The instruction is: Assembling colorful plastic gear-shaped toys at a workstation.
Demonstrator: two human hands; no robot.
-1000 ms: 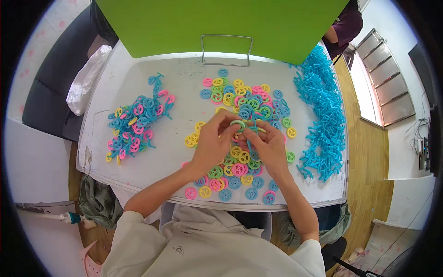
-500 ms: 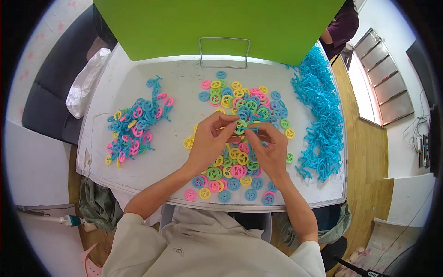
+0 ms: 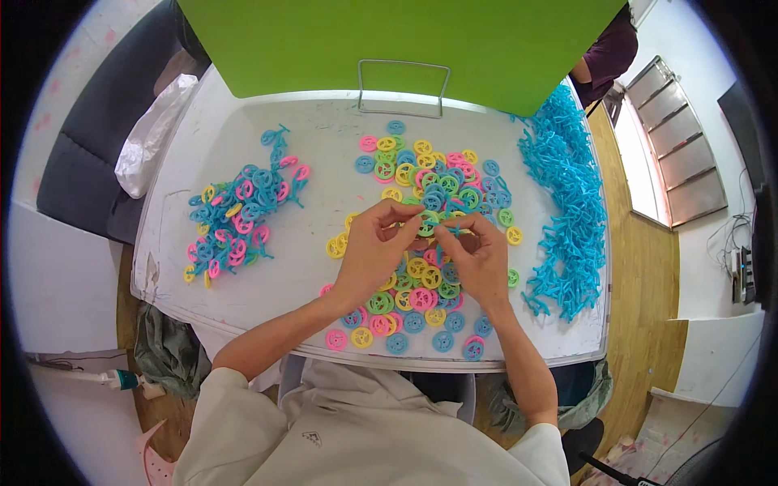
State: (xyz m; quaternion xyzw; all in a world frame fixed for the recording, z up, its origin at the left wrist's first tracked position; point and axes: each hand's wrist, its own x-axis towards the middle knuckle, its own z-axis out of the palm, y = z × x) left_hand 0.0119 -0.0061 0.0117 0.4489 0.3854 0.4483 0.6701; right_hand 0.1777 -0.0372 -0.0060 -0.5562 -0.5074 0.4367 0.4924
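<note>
Evidently, the green wheel [image 3: 428, 223] is up between the fingertips, over the loose wheels [image 3: 421, 299], against a blue stem [image 3: 454, 231]. The left hand [image 3: 369, 251] has thumb and fingers closed on the wheel's rim; the right hand [image 3: 478, 263] appears pinched on the stem with no real gap, though fingers hide exactly where the parts meet. The step in hand looks like fitting stem to wheel, and the next move seems to call for steady alignment and a firm push. Counted: one wheel and one stem held; around them one spread of loose wheels in four colours, one assembled pile [image 3: 235, 215] to the left, one stem heap [image 3: 571, 219] to the right, all too overlapped to number singly. Beyond, one green board [image 3: 389, 40] and one wire frame [image 3: 404, 63].
</note>
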